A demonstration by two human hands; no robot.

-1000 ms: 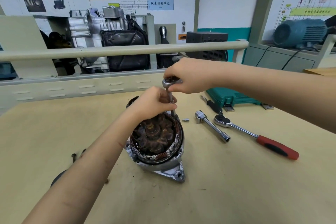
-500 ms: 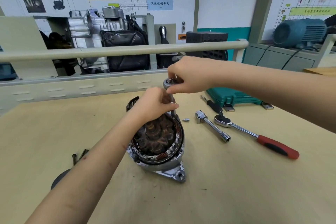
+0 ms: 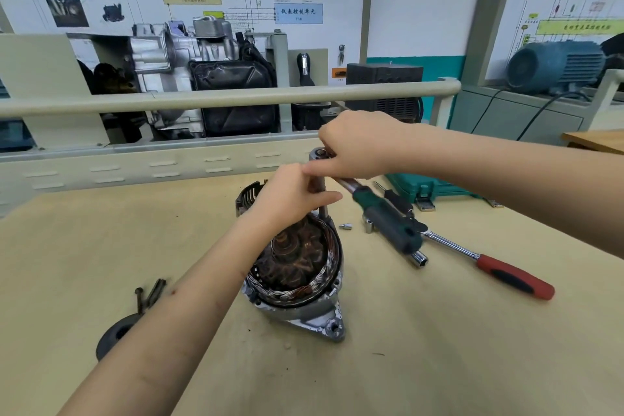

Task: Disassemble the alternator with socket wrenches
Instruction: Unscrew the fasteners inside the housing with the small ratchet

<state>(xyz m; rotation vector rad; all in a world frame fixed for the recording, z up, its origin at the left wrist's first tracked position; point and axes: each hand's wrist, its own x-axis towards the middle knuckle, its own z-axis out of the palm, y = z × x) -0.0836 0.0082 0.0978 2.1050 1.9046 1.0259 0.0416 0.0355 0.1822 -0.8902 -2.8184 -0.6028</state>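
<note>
The opened alternator [image 3: 297,280] stands on the wooden table [image 3: 439,348], its copper windings and rotor showing from above. A green-handled ratchet wrench [image 3: 388,223] sits on an upright extension bar [image 3: 320,199] at the alternator's far rim, and its handle points toward the near right. My left hand [image 3: 290,199] grips the extension bar just above the alternator. My right hand [image 3: 358,145] holds the ratchet's head [image 3: 319,155] from above.
A red-handled ratchet [image 3: 506,273] and a chrome socket bar [image 3: 418,258] lie to the right. A small bit [image 3: 346,226] lies beside the alternator. A green tool case [image 3: 429,189] stands behind. A black end cover [image 3: 248,196], long bolts [image 3: 150,292] and a black pulley [image 3: 114,334] lie at the left.
The ratchet's green handle has swung round toward the near right and now shows below my right hand. Both hands keep their hold.
</note>
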